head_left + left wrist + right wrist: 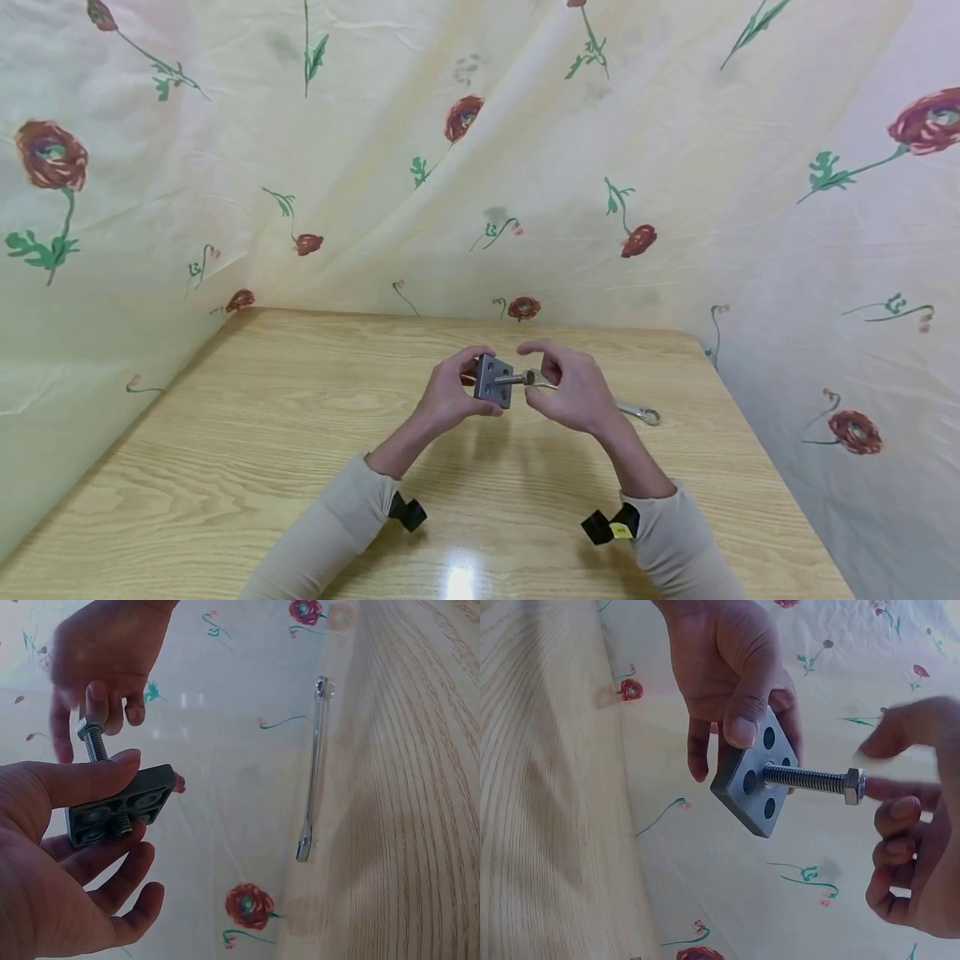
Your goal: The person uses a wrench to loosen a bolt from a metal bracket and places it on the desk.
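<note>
My left hand (448, 392) grips a square grey metal plate (744, 804) by its edges, thumb on one side and fingers on the other. A hex-head bolt (810, 779) stands in the plate's middle hole, among several other holes. In the left wrist view, the threaded tip (122, 823) pokes out of the plate's ribbed back. My right hand (573, 387) hovers at the bolt head, thumb and index finger spread apart, the other fingers bent. Its fingers are partly blurred in the right wrist view, and none appears to grip the bolt head.
A silver combination wrench (636, 411) lies on the wooden table (300, 433) behind my right hand, which partly hides it in the head view. A flowered cloth (360, 167) hangs around the table's back and sides.
</note>
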Motion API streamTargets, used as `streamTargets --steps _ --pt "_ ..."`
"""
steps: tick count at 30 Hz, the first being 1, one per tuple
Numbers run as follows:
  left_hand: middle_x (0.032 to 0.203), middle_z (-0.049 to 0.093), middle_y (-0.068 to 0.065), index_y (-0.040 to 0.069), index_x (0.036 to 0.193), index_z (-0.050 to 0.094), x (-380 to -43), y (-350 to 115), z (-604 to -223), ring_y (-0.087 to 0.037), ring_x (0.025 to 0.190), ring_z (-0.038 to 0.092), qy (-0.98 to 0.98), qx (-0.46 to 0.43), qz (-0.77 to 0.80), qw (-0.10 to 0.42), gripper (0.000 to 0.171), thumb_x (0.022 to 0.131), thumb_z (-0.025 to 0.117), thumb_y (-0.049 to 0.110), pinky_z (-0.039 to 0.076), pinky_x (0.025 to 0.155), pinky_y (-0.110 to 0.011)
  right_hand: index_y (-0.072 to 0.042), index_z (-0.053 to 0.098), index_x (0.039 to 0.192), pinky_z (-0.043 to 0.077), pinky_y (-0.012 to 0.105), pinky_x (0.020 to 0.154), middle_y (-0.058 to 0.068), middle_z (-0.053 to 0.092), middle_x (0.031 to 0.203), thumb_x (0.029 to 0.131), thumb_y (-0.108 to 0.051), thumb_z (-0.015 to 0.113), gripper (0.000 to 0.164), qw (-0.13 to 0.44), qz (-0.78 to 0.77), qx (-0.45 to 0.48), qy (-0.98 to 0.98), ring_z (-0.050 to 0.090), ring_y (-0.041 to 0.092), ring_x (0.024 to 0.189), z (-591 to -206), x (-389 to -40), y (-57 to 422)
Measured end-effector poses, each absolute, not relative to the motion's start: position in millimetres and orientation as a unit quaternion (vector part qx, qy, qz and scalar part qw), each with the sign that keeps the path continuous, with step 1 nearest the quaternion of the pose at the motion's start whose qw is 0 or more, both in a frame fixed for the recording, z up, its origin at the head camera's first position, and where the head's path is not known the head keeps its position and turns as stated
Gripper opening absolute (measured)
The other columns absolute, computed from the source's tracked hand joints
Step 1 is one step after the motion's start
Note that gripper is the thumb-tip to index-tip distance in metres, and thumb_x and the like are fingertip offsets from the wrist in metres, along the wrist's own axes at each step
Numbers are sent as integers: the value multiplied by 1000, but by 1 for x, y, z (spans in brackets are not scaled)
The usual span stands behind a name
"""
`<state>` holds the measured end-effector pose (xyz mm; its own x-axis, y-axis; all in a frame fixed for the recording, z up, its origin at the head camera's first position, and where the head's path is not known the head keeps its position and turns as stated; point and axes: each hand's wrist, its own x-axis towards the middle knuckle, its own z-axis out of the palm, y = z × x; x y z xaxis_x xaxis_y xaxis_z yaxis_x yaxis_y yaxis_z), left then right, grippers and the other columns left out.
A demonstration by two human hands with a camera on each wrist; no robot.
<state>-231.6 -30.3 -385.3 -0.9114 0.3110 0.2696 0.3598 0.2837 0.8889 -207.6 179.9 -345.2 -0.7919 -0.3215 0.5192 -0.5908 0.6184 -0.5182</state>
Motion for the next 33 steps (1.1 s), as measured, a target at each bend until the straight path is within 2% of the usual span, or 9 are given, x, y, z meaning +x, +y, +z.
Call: streamTargets --steps 2,4,8,11,16,23,27,30,33 --pt "114 73 -18 12 130 60 -231 -30 -385 -29 97 65 -801 -208 -560 22 74 64 91 -1 53 91 -57 -10 68 112 27 23 56 -4 38 64 84 -21 72 30 172 359 215 -892 33 7 56 -343 -207 180" --pt "114 73 -17 12 130 60 -231 -31 -385 -29 96 65 -802 -207 -560 21 74 64 91 -1 53 91 -57 -10 70 103 28 24 55 -2 42 63 91 -35 68 27 151 353 173 -907 36 10 56 -343 -207 179" --pt "114 73 -17 13 131 60 -231 -30 -385 -28 96 65 -803 -203 -560 20 75 64 91 -1 52 91 -57 -10 69 73 34 28 52 -1 53 60 99 -55 50 55 86 334 108 -932 43 14 53 -343 -208 177" --pt "114 73 -17 13 131 59 -231 -30 -385 -29 96 65 -804 -204 -559 22 75 64 91 -1 52 92 -57 -10 65 61 33 28 48 -2 51 53 101 -61 40 70 38 349 86 -932 41 14 48 -345 -208 174" --pt "111 74 -17 12 131 59 -231 -31 -384 -30 97 65 -804 -208 -556 26 75 64 91 -1 52 92 -57 -10 60 57 27 25 46 -5 42 49 104 -56 40 68 28 379 98 -920 32 12 45 -349 -209 170" --pt "113 73 -19 8 133 58 -231 -31 -386 -35 99 64 -801 -212 -560 20 76 65 90 -1 52 92 -59 -9 63 61 30 26 46 -7 39 48 101 -47 54 56 59 378 120 -916 32 11 45 -347 -208 172" --pt "112 73 -18 11 132 59 -231 -31 -386 -34 99 65 -801 -211 -560 20 74 65 91 0 52 92 -58 -9 60 58 28 24 47 -8 37 48 97 -44 63 52 89 357 129 -921 33 11 46 -344 -207 172" --pt "113 74 -17 13 131 60 -232 -31 -385 -30 97 65 -803 -210 -558 22 73 65 91 1 53 92 -56 -9 65 63 28 22 49 -7 39 52 91 -37 72 41 116 346 140 -920 36 10 49 -342 -206 172" --pt "114 74 -16 13 130 60 -232 -31 -385 -27 96 65 -803 -208 -558 24 73 66 91 1 53 92 -54 -9 74 75 30 21 51 -7 42 55 85 -30 79 25 137 347 162 -914 37 8 51 -340 -205 173"
